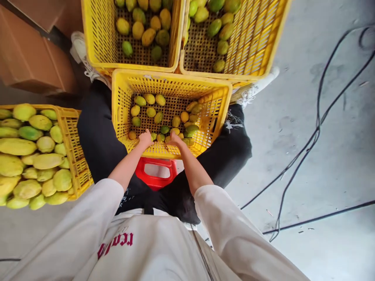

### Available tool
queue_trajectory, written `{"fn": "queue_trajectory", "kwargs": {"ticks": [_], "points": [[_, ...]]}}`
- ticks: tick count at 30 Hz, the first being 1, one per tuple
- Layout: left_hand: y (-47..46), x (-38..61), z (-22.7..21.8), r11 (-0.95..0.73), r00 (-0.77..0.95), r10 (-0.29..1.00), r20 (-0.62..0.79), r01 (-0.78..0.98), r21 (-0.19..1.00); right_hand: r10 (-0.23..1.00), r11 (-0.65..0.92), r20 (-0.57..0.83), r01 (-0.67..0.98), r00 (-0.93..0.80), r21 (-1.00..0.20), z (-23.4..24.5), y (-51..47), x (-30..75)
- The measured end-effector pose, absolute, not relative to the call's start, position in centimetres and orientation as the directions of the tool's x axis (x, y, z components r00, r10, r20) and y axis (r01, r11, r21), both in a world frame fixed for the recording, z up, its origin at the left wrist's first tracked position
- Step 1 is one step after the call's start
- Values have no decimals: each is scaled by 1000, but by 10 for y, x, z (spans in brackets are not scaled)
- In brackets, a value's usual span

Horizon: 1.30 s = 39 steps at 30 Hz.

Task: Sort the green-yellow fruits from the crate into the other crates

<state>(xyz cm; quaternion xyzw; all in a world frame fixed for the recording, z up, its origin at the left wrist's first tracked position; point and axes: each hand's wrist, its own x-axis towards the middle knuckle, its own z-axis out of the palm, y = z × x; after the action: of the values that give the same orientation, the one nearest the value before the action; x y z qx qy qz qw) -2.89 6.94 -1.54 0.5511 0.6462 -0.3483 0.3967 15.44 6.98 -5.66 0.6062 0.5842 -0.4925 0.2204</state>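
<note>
While the left hand [146, 138] and the right hand [174, 139] were down inside the near wall of the middle yellow crate [172, 82], small green-and-yellow fruits [150, 112] lay scattered beyond them. A greenish fruit [154, 136] sat just to the right of the left hand, and a yellow fruit [175, 130] showed just past the right. Their fingertips were mostly hidden, so whether either gripped anything could not be told.
</note>
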Motion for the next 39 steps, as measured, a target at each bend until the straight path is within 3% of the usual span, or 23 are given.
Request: {"fn": "queue_trajectory", "kwargs": {"ticks": [4, 12, 17, 20, 24, 31, 39], "points": [[51, -30, 13, 264, -115, 541, -833, 964, 38, 572, -254, -813, 918, -111, -304, -33, 50, 145], [11, -34, 58, 219, -25, 777, -629, 948, 232, 763, -272, -645, 884, -44, -382, 30, 21, 123], [-11, -35, 71, 234, -33, 877, -479, 900, 367, 796, -372, -602, 838, 66, -400, 48, 9, 130], [-19, -38, 76, 243, -51, 902, -430, 881, 407, 823, -374, -564, 804, 58, -463, 59, 3, 132], [-25, -39, 83, 273, -90, 893, -441, 887, 373, 864, -335, -503, 761, 14, -555, 73, -7, 135], [-35, -28, 91, 172, -10, 920, -393, 909, 379, 899, -294, -438, 705, -26, -646, 84, -16, 143], [-58, -35, 95, 136, 33, 925, -378, 901, 412, 903, -391, -414, 616, 113, -684, 86, -25, 127]]}}
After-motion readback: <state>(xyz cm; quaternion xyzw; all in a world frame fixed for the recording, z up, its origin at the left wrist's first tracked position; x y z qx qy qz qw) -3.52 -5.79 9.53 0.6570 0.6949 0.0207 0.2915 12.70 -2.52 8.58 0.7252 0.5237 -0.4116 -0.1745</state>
